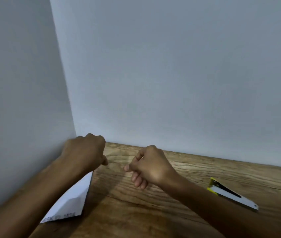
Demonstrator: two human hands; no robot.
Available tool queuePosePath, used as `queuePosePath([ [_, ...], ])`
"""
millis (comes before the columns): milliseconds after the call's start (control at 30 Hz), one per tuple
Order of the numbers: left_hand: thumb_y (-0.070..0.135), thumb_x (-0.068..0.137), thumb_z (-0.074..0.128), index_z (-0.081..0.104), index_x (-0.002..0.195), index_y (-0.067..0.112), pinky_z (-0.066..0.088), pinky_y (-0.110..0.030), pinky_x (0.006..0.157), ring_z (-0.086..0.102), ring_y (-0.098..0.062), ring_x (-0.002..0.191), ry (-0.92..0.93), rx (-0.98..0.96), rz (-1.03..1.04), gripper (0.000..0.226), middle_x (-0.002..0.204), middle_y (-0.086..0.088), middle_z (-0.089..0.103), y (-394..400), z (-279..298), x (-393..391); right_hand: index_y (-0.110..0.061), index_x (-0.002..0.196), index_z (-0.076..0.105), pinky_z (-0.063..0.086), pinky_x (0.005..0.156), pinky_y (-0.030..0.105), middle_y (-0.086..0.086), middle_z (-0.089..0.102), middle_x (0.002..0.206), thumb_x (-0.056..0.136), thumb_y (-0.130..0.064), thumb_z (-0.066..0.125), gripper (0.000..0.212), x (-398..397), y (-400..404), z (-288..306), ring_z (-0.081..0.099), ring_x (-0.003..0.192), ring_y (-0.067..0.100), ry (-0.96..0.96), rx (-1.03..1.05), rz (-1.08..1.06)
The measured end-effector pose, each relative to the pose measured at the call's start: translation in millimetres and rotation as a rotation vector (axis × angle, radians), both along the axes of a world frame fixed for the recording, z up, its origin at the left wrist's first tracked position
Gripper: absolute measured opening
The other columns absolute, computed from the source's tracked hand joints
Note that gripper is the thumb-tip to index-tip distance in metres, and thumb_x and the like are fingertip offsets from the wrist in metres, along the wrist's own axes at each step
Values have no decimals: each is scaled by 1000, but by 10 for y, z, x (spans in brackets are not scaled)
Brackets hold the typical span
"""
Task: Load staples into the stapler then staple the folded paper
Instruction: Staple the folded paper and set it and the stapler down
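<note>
Stapler: the stapler (232, 194) lies on its side on the wooden table (153, 212), off to the right, just beyond the right forearm; white body, yellow end toward the wall, a dark strip along its top.
Stapler handling: I'd judge it rigid, compact and light enough for one hand; smooth casing could slip, so take it across the middle of the body, thumb on top, clear of the hinged yellow end.
Folded paper: the folded paper (71, 201) sits on the left, partly under the left forearm, one corner lifted, faint print near its lower edge.
Paper handling: thin, light, creases easily; pinch it near the fold or a corner, and pin it flat for stapling.
Staples: none visible anywhere here, so loading looks not yet begun.
Right hand: the right hand (150, 167) hovers mid-table, fingers curled in, thumb against the index finger, nothing visible in it.
Left hand: the left hand (86, 150) is up near the wall corner, knuckles to the camera, fingers curled under; whether they hold anything, I cannot tell.
Surroundings: plain grey walls (170, 66) meet in the corner behind.
</note>
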State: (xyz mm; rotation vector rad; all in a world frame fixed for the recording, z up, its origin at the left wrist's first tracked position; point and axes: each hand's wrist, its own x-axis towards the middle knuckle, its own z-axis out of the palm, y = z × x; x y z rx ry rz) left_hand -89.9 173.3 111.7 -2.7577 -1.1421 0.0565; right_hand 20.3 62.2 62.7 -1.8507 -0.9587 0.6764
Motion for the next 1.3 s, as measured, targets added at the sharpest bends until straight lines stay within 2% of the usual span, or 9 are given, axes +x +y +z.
queuePosePath([
  [133,48,80,68,63,91,20,52,-33,77,65,-21,85,-187,-143,-251,31,83,1,62,-365,-142,416,-5,69,62,45,37,20,11,65,55,79,-10,74,16,331,-460,122,59,38,15,-48,28,-109],
  [267,45,83,64,58,112,23,48,-31,80,60,-18,98,-257,-260,-456,36,107,1,64,-780,-335,822,-1,75,65,48,43,22,12,68,60,78,-10,73,13,614,-987,128,62,46,16,-158,46,-252],
  [400,41,84,65,44,131,23,45,-32,92,53,-17,114,-249,-365,-574,54,125,0,57,-1103,-445,1093,-11,74,66,51,52,21,4,69,66,72,-10,77,11,798,-1369,19,63,53,10,-230,-5,-387],
  [500,36,84,66,35,139,22,40,-32,100,42,-18,128,-147,-363,-649,65,138,-2,46,-1208,-508,1194,-16,95,70,47,66,18,-1,69,90,70,-20,79,27,846,-1560,-75,64,83,9,-320,-112,-380],
  [633,23,83,68,34,139,16,40,-35,100,40,-25,127,11,-258,-617,66,137,-7,45,-1240,-587,1239,-21,126,57,40,87,24,-3,54,125,72,-31,77,59,843,-1682,-213,49,117,14,-442,-269,-315],
  [767,17,76,76,39,134,12,37,-33,98,37,-28,127,104,-224,-543,69,135,-9,46,-1209,-587,1209,-23,130,54,43,95,34,-1,56,123,70,-33,78,65,808,-1696,-308,48,116,18,-517,-308,-277],
  [867,9,85,62,42,132,12,38,-39,103,31,-32,130,124,-196,-491,51,135,-9,44,-1152,-633,1177,-23,127,57,44,94,33,-1,61,120,74,-25,76,56,799,-1689,-311,52,113,18,-560,-282,-273],
  [1167,12,90,53,52,120,12,43,-36,92,49,-30,114,-56,-249,-492,30,125,-11,51,-1088,-717,1231,-21,123,57,46,86,26,-1,66,113,81,-17,70,43,758,-1676,-362,59,102,13,-545,-161,-339],
  [1300,16,91,51,51,118,10,44,-38,90,51,-31,109,-156,-283,-543,28,121,-12,49,-1160,-680,1237,-20,117,58,48,78,26,-5,66,98,80,-14,71,39,755,-1681,-381,61,89,11,-484,-80,-385],
])
